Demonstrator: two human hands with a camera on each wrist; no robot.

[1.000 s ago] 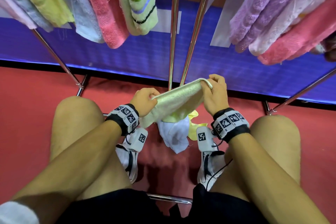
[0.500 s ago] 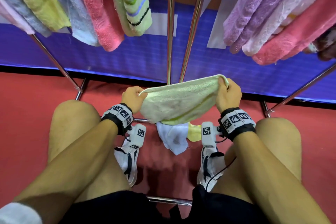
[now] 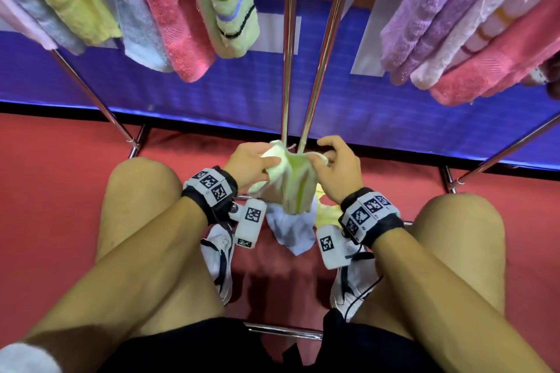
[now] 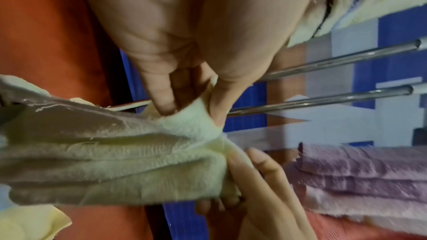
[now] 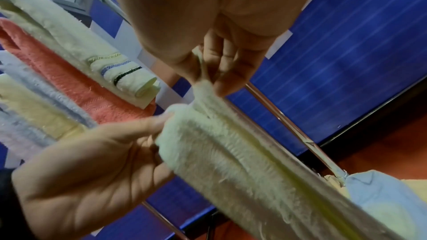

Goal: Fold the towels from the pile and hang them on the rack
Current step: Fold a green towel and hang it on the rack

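Pale green towel (image 3: 291, 182), doubled lengthwise, hangs between the knees, its top corners pinched together by left hand (image 3: 251, 160) and right hand (image 3: 336, 166), which nearly meet. Behind, the rack (image 3: 288, 48) already carries many folded towels (image 3: 169, 9). A small pile (image 3: 291, 230) remains on the floor, so work appears largely done.

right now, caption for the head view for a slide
Both hands fold a pale green towel below the loaded rack.
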